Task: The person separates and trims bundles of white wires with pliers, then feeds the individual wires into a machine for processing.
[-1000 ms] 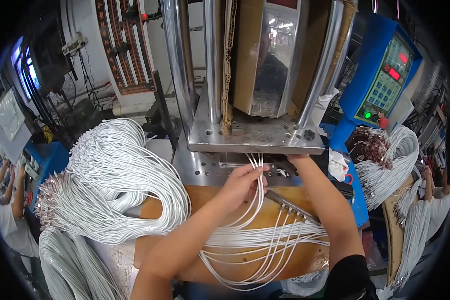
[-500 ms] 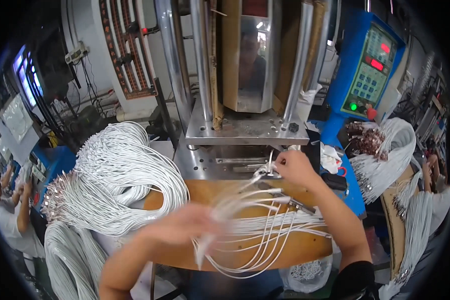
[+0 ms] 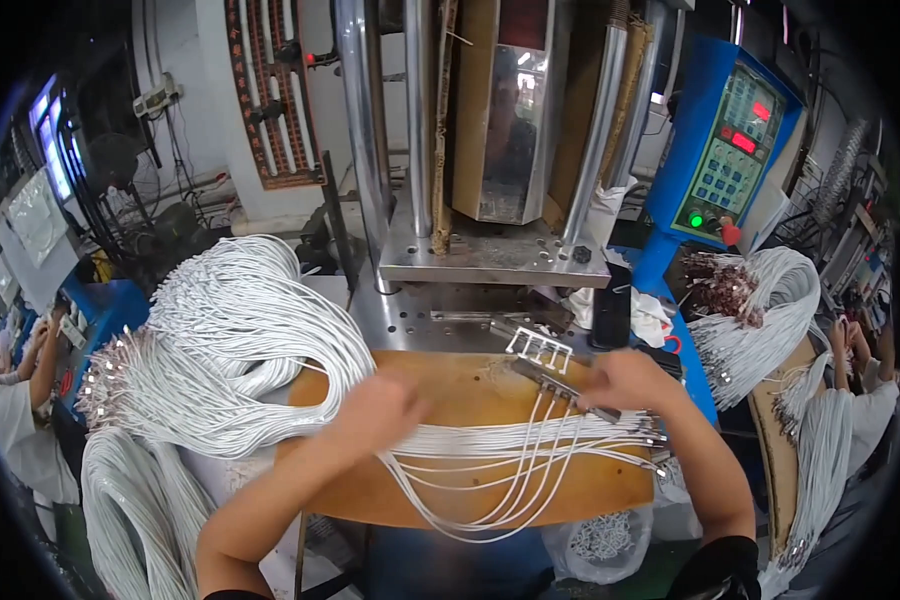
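My left hand (image 3: 375, 415) is smeared by motion, over the left end of a row of white cables (image 3: 490, 440) lying across the brown board. Its fingers are too blurred to read. On the right, my right hand (image 3: 635, 385) has its fingers curled at the end of a slim metal bar (image 3: 560, 385). Several white cables run down from this bar and loop leftward over the board's front edge. Against the bar's far side sits a white ladder-shaped plastic frame (image 3: 540, 350). The cable ends near my right hand carry small metal connectors (image 3: 655, 440).
Behind the brown board (image 3: 450, 385) stands a press with a steel plate (image 3: 495, 270) and columns. A blue control box (image 3: 735, 150) is at right. Large white cable bundles (image 3: 240, 350) lie left, others (image 3: 760, 310) right. A clear bag (image 3: 600, 545) hangs below. Other people work at both sides.
My right hand has come from the press down to the metal bar. My left hand has moved slightly up and left, and the blurred cables near it are gone. The white frame now shows clearly.
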The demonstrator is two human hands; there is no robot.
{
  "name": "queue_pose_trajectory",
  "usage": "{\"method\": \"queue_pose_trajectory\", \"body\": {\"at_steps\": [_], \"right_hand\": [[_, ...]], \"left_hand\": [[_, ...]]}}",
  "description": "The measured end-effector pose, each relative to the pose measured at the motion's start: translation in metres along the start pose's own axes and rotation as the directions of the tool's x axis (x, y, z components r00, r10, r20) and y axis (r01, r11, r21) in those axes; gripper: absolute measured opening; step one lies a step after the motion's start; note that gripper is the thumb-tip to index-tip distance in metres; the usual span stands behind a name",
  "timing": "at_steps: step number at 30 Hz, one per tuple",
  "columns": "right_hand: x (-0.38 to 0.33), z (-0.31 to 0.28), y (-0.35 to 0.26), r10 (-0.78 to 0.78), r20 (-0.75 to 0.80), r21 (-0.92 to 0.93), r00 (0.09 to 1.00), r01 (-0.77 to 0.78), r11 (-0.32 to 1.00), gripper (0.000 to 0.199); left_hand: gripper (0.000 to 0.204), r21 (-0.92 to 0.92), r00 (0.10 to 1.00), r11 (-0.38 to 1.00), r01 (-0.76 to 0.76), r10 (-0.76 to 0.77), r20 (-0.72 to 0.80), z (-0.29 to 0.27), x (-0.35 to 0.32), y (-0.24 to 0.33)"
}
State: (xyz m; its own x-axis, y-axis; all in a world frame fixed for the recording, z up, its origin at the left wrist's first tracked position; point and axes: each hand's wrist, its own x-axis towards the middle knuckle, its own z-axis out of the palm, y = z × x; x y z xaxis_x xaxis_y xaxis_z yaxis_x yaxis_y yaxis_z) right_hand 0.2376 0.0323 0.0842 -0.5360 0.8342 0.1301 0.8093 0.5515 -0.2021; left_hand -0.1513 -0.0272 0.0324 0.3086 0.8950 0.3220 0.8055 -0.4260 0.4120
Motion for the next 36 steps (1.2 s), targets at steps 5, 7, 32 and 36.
{"method": "queue_pose_trajectory", "body": {"at_steps": [5,7,32,36], "right_hand": [[-0.027,-0.001,0.002,0.088,0.275,0.146,0.957,-0.132,0.980,0.027],[-0.011,0.007,-0.002,0.092,0.152,0.191,0.984,-0.121,0.974,0.026],[0.175,0.092,0.091,-0.026,-0.279,0.147,0.960,0.070,0.987,0.028],[0.168,0.076,0.064,-0.100,-0.248,-0.150,0.964,0.064,0.987,0.027]], "left_hand": [[0.039,-0.415,0.994,0.904,0.107,-0.103,0.033,0.002,0.046,0.039],[0.042,-0.471,0.973,0.860,-0.197,0.112,-0.203,0.038,0.060,0.072],[0.020,-0.333,0.980,0.941,0.051,0.016,0.197,0.037,0.148,0.042],[0.021,-0.040,0.985,0.988,-0.150,0.146,-0.094,0.062,0.150,0.020]]}}
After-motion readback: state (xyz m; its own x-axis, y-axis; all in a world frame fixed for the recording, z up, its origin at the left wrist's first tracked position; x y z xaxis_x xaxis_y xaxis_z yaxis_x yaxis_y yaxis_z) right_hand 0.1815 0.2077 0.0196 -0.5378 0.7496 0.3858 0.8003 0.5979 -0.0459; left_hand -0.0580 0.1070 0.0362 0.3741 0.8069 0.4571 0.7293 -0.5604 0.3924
